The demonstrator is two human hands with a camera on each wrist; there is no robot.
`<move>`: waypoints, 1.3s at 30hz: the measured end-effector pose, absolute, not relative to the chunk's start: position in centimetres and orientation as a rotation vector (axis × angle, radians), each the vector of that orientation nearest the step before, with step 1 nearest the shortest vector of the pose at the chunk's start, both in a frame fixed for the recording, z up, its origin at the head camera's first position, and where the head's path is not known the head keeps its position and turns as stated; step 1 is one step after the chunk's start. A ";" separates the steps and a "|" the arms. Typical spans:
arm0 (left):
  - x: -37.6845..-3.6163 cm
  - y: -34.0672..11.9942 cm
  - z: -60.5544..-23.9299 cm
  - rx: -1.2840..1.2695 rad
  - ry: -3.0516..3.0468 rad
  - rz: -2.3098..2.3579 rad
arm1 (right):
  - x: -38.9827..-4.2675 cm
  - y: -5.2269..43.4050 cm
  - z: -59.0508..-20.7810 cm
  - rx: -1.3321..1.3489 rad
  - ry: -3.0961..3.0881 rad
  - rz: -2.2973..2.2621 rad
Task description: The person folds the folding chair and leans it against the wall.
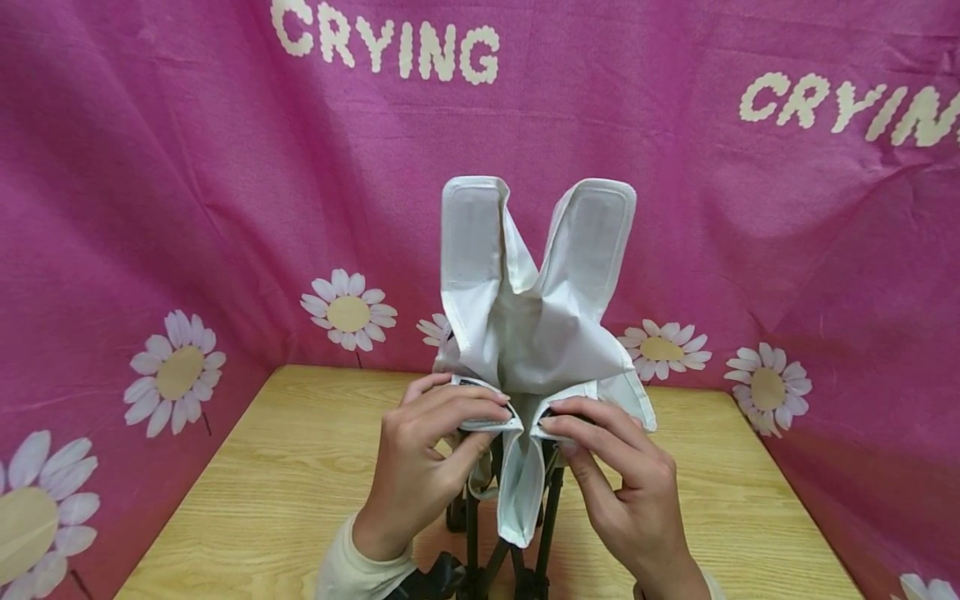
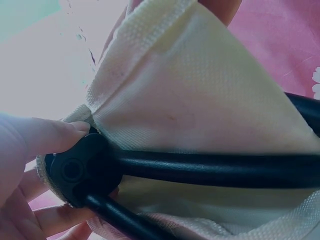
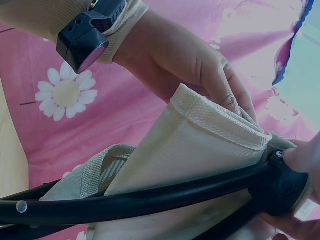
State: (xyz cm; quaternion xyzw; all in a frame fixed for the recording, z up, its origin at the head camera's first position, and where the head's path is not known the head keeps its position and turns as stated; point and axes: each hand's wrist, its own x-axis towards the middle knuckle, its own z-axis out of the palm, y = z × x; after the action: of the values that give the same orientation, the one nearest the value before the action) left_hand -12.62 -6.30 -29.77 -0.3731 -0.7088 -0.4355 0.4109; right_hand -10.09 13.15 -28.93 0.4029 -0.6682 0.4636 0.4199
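Head view. A small folding stool stands near the middle of the wooden tabletop [image 1: 300, 467], close to its front edge: white canvas seat [image 1: 536, 333] on a black tube frame [image 1: 551, 517]. Two far seat corners stick up as empty pockets, not on any frame end. L hand [image 1: 423, 454] pinches the near-left seat corner w/ curled fingers and thumb; R hand [image 1: 626, 475] pinches the near-right corner the same way. The two pinched corners lie just beside each other, canvas sagging between them. Pink daisy-print cloth [image 1: 150, 208] hangs behind and at both sides.

L wrist view. Thumb [image 2: 45, 137] presses the canvas edge against a black plastic end cap [image 2: 75, 172] where two frame tubes meet; fingers [image 2: 60, 217] curl under it. Canvas pocket [image 2: 200, 100] sits over the cap, so this corner looks seated or nearly so.

R wrist view. The other black cap [image 3: 282, 182] lies at the right edge, canvas hem [image 3: 220, 125] drawn up to it; R fingertips [image 3: 305, 157] hold it there. L hand, w/ wrist unit [image 3: 85, 35], grips the hem above.

Judgement: near corners approx. fitted; far two corners left to do, seat not yet taut.
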 end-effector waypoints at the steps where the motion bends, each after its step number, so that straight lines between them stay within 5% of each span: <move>1: -12.6 -6.3 -29.8 -0.938 -1.785 -1.097 | -10.1 13.1 -28.9 1.010 -1.675 1.163; 39: -9.8 -6.6 -31.3 -0.745 -1.826 -0.987 | -9.1 14.4 -31.3 0.850 -1.882 0.883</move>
State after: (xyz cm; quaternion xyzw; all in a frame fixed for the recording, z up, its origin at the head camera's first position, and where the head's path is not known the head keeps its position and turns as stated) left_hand -9.79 -6.61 -31.32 -0.3016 -0.7390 -0.3993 0.4510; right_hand -9.14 14.38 -31.33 0.3413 -0.7554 0.3543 0.4329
